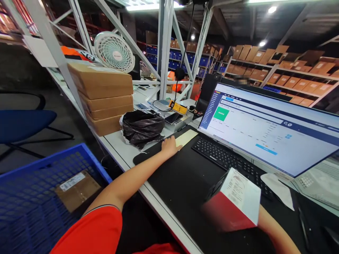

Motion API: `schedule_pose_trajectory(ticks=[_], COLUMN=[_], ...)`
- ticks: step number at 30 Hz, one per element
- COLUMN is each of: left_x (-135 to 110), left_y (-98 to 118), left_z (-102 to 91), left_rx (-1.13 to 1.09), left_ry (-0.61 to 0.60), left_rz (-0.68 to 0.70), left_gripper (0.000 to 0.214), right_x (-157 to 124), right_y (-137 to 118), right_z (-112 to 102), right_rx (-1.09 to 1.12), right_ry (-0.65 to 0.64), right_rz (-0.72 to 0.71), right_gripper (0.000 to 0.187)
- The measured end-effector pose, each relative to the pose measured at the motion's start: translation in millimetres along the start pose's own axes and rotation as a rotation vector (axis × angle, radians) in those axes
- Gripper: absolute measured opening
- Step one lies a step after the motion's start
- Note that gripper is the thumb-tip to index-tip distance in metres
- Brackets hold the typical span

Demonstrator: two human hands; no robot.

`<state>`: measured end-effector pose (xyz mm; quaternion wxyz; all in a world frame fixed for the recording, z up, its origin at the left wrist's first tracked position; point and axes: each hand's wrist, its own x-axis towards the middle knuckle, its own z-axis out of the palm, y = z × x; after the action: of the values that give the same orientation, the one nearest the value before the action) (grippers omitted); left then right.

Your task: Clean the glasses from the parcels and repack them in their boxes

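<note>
My left hand (171, 146) reaches across the black desk mat (185, 176) and rests on the near end of a pale yellow card (186, 137); its fingers are curled down and I cannot see if they grip it. A red box with a white printed label (234, 203) sits tilted in front of my right forearm (275, 233). My right hand is hidden behind that box. A black keyboard (225, 158) lies between the two arms, below a lit monitor (267, 127).
A crumpled black plastic bag (141, 127) and three stacked cardboard boxes (102, 97) stand left of the mat, with a white fan (114, 51) behind. A blue crate (39, 197) holding a brown parcel sits at lower left. A yellow device (178, 107) lies beyond the card.
</note>
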<state>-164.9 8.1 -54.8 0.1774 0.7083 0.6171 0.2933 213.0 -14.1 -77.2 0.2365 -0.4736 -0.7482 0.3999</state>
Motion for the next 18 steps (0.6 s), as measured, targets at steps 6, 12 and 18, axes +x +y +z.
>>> schedule_pose_trajectory(ticks=[6, 12, 18], left_x=[40.5, 66.6, 69.8], left_y=[-20.6, -51.7, -74.4], left_z=[-0.3, 19.0, 29.2], left_rx=[0.092, 0.235, 0.338], left_ry=[0.118, 0.132, 0.147], left_rz=[-0.162, -0.334, -0.366], left_gripper=[0.04, 0.038, 0.039], right_x=[1.8, 31.4, 107.9], right_y=[4.2, -15.1, -33.3], right_z=[-29.3, -50.6, -45.7], right_rx=[-0.08, -0.067, -0.13], right_ry=[0.026, 0.044, 0.01], right_rz=[0.001, 0.015, -0.134], right_gripper=[0.043, 0.05, 0.049])
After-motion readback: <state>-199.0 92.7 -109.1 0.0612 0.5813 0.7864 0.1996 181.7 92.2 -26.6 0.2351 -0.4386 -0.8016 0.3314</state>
